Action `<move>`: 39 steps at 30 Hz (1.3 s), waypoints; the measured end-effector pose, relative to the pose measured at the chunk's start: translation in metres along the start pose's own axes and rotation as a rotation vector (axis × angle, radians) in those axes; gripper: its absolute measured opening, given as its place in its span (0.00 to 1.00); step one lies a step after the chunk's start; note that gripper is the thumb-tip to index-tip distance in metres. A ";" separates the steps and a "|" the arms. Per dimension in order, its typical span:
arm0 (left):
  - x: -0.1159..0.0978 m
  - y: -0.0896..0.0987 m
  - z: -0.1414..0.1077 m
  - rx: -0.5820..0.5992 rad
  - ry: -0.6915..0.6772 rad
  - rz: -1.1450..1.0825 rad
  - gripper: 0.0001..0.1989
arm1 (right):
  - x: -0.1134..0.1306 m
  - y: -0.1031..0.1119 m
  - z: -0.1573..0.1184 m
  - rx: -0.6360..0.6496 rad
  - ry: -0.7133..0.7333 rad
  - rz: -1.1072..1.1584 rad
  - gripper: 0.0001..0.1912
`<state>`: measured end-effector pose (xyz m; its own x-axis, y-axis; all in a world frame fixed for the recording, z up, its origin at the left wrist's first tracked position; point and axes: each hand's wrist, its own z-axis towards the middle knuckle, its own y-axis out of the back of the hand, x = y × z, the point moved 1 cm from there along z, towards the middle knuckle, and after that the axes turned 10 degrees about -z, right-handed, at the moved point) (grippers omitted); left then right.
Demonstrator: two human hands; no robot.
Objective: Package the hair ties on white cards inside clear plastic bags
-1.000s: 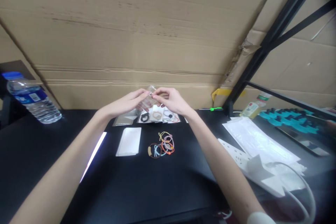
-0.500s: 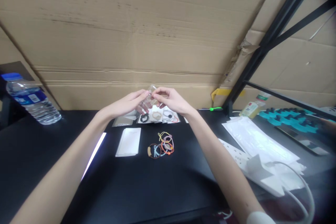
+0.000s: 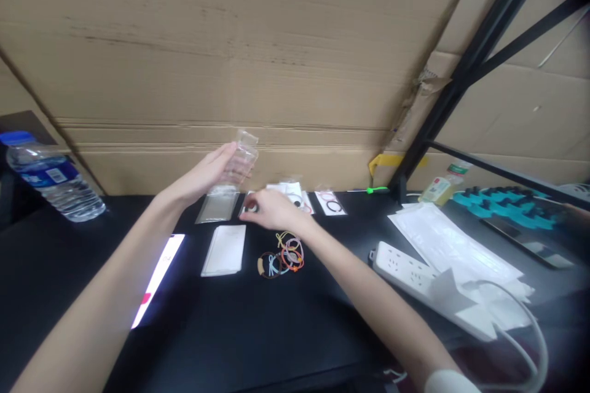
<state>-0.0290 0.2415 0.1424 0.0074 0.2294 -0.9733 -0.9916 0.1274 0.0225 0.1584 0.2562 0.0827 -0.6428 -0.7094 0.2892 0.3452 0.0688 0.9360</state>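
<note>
Left hand (image 3: 209, 175) raised at the far side of the table (image 3: 258, 325), one clear bag (image 3: 245, 155) in its grip.
Left to right: one water bottle (image 3: 53, 175) with a blue cap; one lit screen (image 3: 158, 282), partly covered by the left forearm; one pile of white cards (image 3: 224, 250); clear sleeves (image 3: 218, 204) behind it, count not readable. The clear bag is transparent, glossy and creased; it lies between thumb and fingers of the left hand, its upper end projecting past the fingertips. Left grip: narrow, closed on the bag. Right hand (image 3: 271, 209): lowered, fingers curled over a packet; grip closure cannot be told. Nearer on the table, at least five hair ties (image 3: 295, 268) overlap. Right of the right hand, one separate packet (image 3: 330, 202) shows dark and red loops.
</note>
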 end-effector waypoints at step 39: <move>0.003 -0.012 0.002 0.008 0.024 -0.183 0.34 | 0.011 -0.040 0.007 0.247 -0.127 0.081 0.28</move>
<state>-0.0167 0.2430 0.1395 0.1847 0.1785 -0.9665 -0.9729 0.1725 -0.1540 0.1331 0.2510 0.0501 -0.7061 -0.6019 0.3730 0.2317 0.3014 0.9249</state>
